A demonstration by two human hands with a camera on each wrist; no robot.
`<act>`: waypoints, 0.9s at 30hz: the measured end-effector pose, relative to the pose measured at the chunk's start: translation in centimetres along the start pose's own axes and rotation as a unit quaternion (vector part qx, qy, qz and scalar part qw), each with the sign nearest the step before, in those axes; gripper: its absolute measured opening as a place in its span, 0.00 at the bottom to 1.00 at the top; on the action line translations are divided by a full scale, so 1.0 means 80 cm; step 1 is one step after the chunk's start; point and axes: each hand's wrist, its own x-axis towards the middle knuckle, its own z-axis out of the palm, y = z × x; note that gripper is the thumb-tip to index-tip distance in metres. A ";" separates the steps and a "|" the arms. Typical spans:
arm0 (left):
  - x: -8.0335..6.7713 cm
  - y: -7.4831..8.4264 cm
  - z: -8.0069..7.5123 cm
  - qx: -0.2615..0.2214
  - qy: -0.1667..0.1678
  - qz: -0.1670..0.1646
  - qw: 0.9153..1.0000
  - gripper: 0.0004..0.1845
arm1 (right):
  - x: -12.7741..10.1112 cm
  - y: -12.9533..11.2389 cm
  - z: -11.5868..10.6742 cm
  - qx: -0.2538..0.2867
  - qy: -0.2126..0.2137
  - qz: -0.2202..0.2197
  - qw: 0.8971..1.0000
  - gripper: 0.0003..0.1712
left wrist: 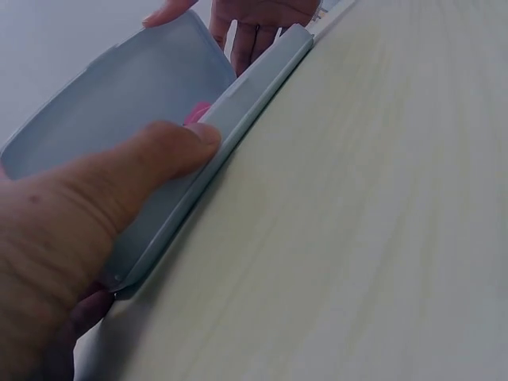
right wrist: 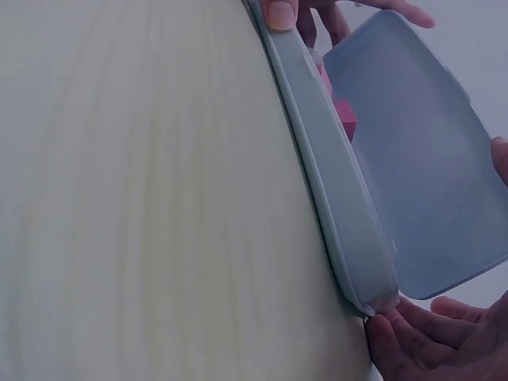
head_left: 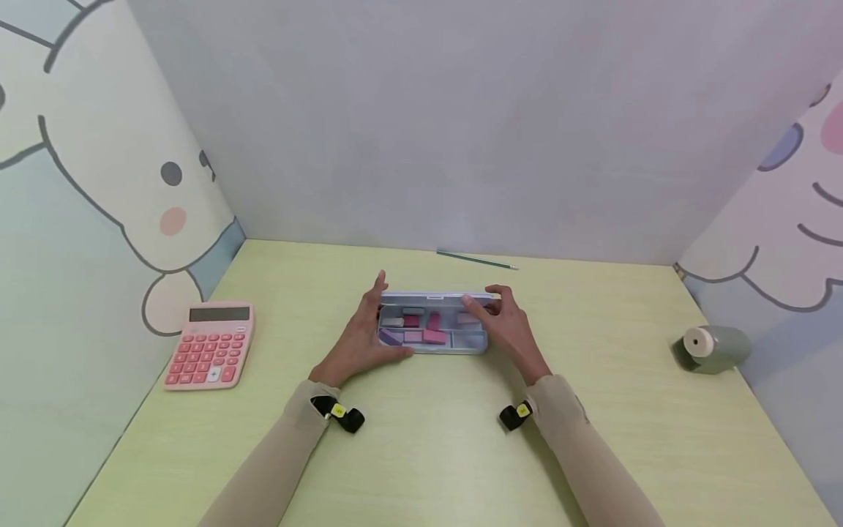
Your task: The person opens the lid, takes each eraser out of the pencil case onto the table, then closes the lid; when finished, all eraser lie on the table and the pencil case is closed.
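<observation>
Hands: left hand (head_left: 361, 338), right hand (head_left: 502, 325) gripping box (head_left: 432, 331) ends | long axis left-right | lid raised

The contents of the pale blue plastic compartment case (head_left: 435, 331) are mostly hidden by its raised lid in both wrist views. The left hand (left wrist: 71, 238) is cut off by the left wrist picture's edge, and the thin green pencil (head_left: 477, 259) is too small for detail.

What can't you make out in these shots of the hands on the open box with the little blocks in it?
- Box contents: head view too small to tell what the pink and purple blocks are; both wrist views hide them behind the rim and lid.
- Left hand: its fingers in the left wrist view, cut off by the edge.
- Right hand: mostly cut off in the right wrist view.
</observation>
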 end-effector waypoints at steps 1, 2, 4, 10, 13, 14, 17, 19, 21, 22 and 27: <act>0.000 0.000 0.000 0.002 0.000 0.002 1.000 0.80 | 0.000 -0.001 0.000 0.000 0.000 0.002 1.000 0.54; 0.001 0.000 0.000 0.005 0.001 0.004 1.000 0.80 | 0.000 -0.002 -0.001 -0.001 0.000 0.004 1.000 0.54; 0.002 -0.001 0.000 0.007 0.002 0.005 1.000 0.80 | -0.001 -0.002 -0.001 0.002 -0.002 0.006 1.000 0.54; 0.001 -0.001 -0.002 0.009 0.003 -0.003 1.000 0.82 | -0.005 0.011 -0.001 0.034 -0.013 -0.021 0.999 0.55; 0.001 -0.001 -0.003 0.006 -0.001 -0.007 1.000 0.83 | -0.008 0.021 -0.001 0.067 -0.025 -0.053 0.996 0.55; 0.001 -0.001 -0.003 0.007 -0.004 -0.007 1.000 0.83 | -0.009 0.024 -0.001 0.078 -0.030 -0.065 0.994 0.55; 0.002 -0.002 -0.003 0.008 -0.019 -0.008 1.000 0.83 | -0.011 0.032 -0.002 0.102 -0.041 -0.109 0.988 0.56; 0.002 -0.003 -0.002 0.009 -0.027 -0.008 1.000 0.83 | -0.011 0.036 -0.002 0.107 -0.044 -0.139 0.983 0.57; 0.002 -0.003 -0.002 0.011 -0.033 -0.006 0.999 0.83 | -0.011 0.040 -0.003 0.106 -0.041 -0.164 0.980 0.55; 0.003 -0.004 -0.002 0.010 -0.033 -0.005 0.999 0.83 | -0.010 0.043 -0.002 0.103 -0.037 -0.174 0.979 0.54; 0.005 -0.004 -0.003 0.012 -0.040 -0.016 0.999 0.82 | -0.007 0.052 0.000 0.092 -0.012 -0.189 0.978 0.42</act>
